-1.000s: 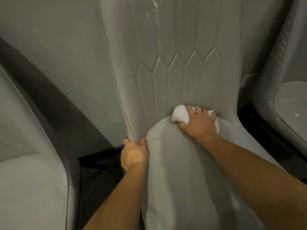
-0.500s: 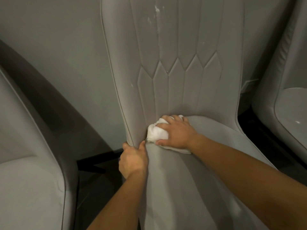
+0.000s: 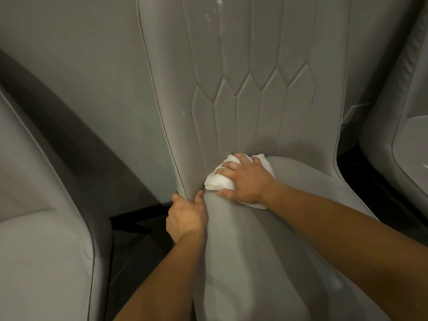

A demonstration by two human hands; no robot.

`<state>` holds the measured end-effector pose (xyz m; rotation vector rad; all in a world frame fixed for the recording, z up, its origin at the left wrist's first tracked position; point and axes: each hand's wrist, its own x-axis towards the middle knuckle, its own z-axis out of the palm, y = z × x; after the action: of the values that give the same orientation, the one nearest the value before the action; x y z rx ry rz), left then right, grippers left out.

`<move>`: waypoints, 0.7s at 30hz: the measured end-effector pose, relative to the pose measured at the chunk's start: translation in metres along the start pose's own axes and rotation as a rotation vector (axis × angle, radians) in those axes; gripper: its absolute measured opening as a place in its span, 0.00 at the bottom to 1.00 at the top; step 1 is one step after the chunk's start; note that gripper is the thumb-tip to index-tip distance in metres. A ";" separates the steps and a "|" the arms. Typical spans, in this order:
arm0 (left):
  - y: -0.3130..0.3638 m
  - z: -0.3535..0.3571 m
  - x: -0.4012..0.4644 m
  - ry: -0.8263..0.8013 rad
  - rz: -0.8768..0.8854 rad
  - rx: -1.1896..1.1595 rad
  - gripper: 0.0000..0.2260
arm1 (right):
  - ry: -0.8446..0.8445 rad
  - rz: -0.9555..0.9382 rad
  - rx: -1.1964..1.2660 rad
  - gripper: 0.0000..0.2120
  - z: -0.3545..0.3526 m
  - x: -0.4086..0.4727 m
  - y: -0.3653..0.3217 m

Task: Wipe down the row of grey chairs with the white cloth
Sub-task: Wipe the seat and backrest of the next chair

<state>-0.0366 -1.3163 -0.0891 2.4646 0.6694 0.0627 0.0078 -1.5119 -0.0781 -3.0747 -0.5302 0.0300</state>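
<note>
Head view, looking down on the middle chair (image 3: 254, 262) of a grey row. Its seat fills the lower centre and its tall stitched back rises toward 12 o'clock, with pale flecks (image 3: 218, 10) near the top edge of the picture.

The right hand (image 3: 245, 180) comes in from 4 o'clock and lies over the white cloth (image 3: 218, 181), fingers bent around the bunched fabric and thumb pressed along its near edge. The cloth sits at the back left of the seat, right at the crease where seat meets back; a corner of it pokes out past the wrist toward 5 o'clock.

The left hand (image 3: 186, 218) comes up from 6 o'clock and grips the left edge of the same chair where the back narrows into the seat, thumb on the front face, fingers curled round behind. It lies just at 7 o'clock of the cloth, close to it but not touching.

A second chair (image 3: 41, 251) stands at 8 o'clock and a third (image 3: 407, 147) at 3 o'clock. A plain wall (image 3: 81, 66) runs behind, with dark floor (image 3: 139, 228) between the chairs.
</note>
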 end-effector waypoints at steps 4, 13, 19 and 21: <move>-0.002 0.002 -0.001 0.003 0.016 -0.006 0.27 | -0.008 0.135 0.005 0.37 -0.003 -0.006 0.019; -0.004 0.007 0.002 0.056 0.030 0.008 0.29 | -0.024 0.460 0.021 0.42 -0.006 -0.058 0.073; -0.001 0.002 0.000 0.048 0.030 0.005 0.26 | 0.061 0.528 0.038 0.33 0.003 -0.080 0.048; -0.001 0.001 -0.003 0.037 0.030 0.001 0.25 | 0.059 0.492 0.039 0.31 0.005 -0.092 0.040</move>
<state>-0.0398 -1.3175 -0.0898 2.4806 0.6482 0.1195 -0.0653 -1.5805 -0.0823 -3.0690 0.2325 -0.0415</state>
